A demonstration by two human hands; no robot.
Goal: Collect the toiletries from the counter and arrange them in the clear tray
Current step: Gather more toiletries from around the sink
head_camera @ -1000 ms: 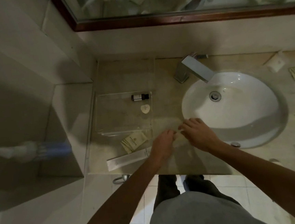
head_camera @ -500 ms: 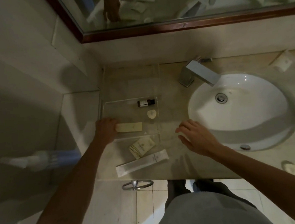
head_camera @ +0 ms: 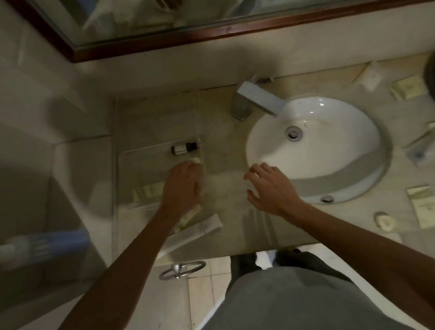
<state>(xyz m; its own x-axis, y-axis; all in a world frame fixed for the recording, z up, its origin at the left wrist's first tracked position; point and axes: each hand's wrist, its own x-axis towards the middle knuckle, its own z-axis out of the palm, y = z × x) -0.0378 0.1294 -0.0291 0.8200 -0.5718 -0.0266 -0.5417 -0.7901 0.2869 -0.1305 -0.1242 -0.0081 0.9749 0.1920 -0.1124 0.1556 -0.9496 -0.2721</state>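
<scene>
Judging by what lies where, the job is in its early part. Inside the clear tray (head_camera: 131, 156) at the left end of the worktop (head_camera: 225, 143) I count 3 things: a small dark bottle (head_camera: 182, 148) near the far wall, a pale round piece (head_camera: 196, 160) at the right wall, and a cream packet (head_camera: 146, 192) toward the near left. The left hand (head_camera: 183, 187) hovers over the tray's right side, its fingers (head_camera: 185, 167) loosely curled just beside the round piece (whether they pinch it I cannot tell). The right hand (head_camera: 272, 186) hangs spread and empty beside the sink (head_camera: 315, 148). Left to gather: a long white box (head_camera: 203, 229) and a packet under the left wrist, plus several sachets (head_camera: 426, 205) right of the sink
</scene>
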